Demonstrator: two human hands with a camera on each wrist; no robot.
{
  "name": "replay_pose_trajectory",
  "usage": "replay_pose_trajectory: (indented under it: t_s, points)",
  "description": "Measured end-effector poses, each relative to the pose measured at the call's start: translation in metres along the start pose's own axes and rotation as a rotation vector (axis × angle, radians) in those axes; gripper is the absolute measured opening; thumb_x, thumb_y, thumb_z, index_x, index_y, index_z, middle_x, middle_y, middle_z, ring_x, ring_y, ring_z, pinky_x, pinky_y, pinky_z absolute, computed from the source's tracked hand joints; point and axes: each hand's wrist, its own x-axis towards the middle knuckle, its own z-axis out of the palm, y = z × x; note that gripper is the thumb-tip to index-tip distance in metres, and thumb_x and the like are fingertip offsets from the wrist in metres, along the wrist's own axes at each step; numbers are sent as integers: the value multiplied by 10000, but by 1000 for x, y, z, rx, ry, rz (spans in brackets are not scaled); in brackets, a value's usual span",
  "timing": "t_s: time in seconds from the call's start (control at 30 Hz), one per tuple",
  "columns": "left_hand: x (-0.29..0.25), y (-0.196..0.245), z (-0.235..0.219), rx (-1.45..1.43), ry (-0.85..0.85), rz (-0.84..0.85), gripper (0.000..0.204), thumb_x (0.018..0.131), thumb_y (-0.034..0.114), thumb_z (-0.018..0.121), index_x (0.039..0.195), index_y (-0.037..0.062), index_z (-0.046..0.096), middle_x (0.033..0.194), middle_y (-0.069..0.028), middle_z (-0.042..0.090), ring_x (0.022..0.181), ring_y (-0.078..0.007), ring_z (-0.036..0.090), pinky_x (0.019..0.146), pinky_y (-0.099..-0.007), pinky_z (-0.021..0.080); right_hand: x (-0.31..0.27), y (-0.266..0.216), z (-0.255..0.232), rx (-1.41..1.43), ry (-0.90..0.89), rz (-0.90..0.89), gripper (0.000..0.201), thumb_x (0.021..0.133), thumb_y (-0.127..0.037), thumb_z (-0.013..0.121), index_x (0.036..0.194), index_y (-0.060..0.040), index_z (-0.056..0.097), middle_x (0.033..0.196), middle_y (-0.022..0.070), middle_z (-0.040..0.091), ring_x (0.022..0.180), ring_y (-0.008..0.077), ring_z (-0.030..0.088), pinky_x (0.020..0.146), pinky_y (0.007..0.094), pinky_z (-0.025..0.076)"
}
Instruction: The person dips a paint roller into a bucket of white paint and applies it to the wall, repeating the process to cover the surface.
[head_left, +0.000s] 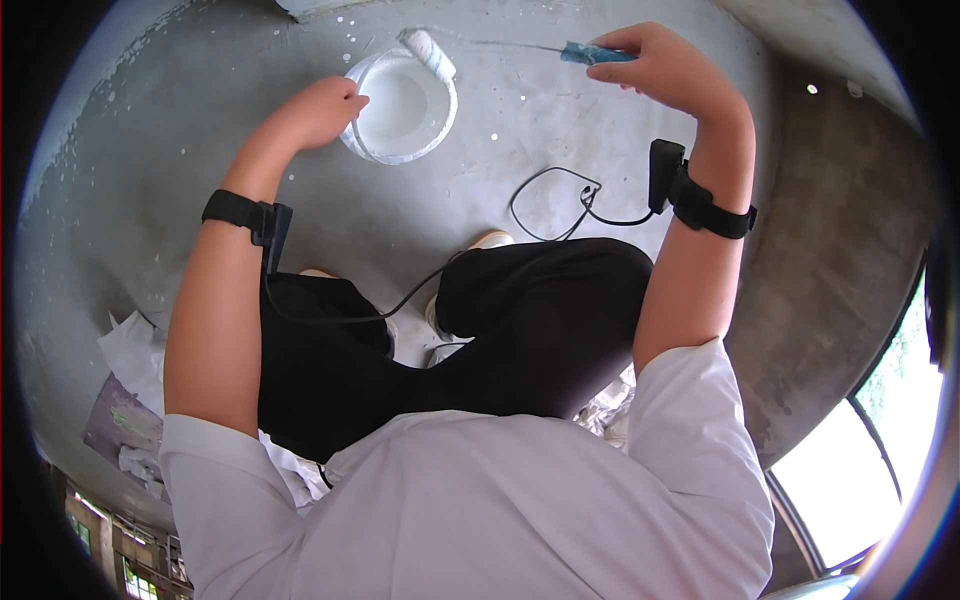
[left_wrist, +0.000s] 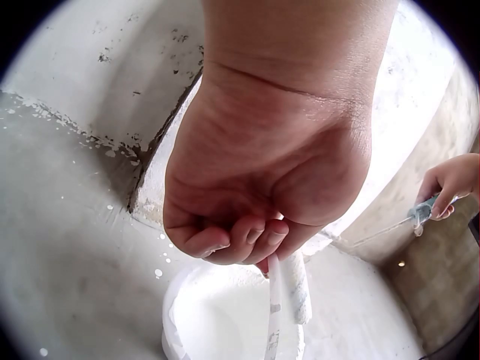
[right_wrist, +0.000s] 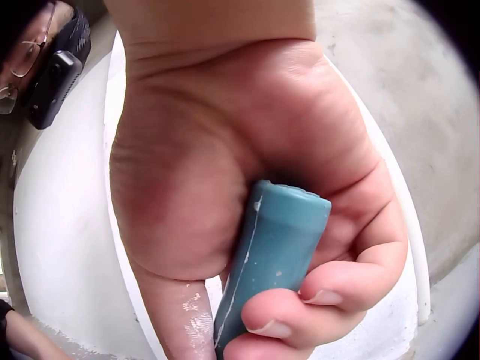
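A white bucket (head_left: 395,150) with white liquid stands on the floor at the top of the head view. The left hand (head_left: 318,112) grips its handle (left_wrist: 274,300) at the rim, fingers curled in the left wrist view (left_wrist: 262,172). The right hand (head_left: 665,70) holds the blue grip (right_wrist: 274,240) of a paint roller, fingers and thumb wrapped round it. From the grip a thin metal rod runs left to the white roller head (head_left: 432,55), which lies at the bucket's far right rim. Whether it touches the rim, I cannot tell.
The grey floor (head_left: 160,200) has white paint spots. A black cable (head_left: 540,172) loops between the wrist straps and near the person's shoes (head_left: 492,240). White crumpled material (head_left: 135,345) lies at the left, a brownish wall (head_left: 830,250) curves at the right beside a window.
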Motion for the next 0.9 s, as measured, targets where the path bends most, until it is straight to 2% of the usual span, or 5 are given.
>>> replay_pose_trajectory:
  t_s: [0.2,0.43,0.7,0.83,0.9]
  points:
    - [0,-1,0,11,-10,-8,332,961,276,503,895,-42,571,761,-124,559,699,-222,496,682,-363,429,31,41,25,19,238,37,353,782,-285,740,1076,-89,730,785,72,654,720,201,588,698,331,474]
    - [-3,1,0,-8,3,-11,332,965,274,499,893,-45,561,770,-119,571,697,-224,507,681,-366,433,71,67,75,89,270,8,360,773,-289,756,1095,-131,729,827,73,672,751,215,607,746,336,496]
    - [-1,1,2,22,14,-14,336,970,282,501,928,-42,580,812,-140,605,722,-251,543,703,-385,445,89,44,88,-36,342,156,313,788,-277,731,1090,-195,731,905,74,715,843,253,663,783,370,519]
    - [-2,3,2,39,-3,-25,335,971,282,499,936,-39,586,823,-149,617,736,-262,562,709,-391,452,98,31,93,-127,390,83,301,827,-328,682,1080,-173,727,925,85,716,877,271,668,797,382,522]
    - [-3,4,1,33,-2,-24,333,970,283,500,934,-36,587,821,-149,619,736,-265,566,708,-392,453,100,17,85,-150,242,206,349,877,-383,603,1058,-109,722,959,108,713,907,295,667,818,404,520]
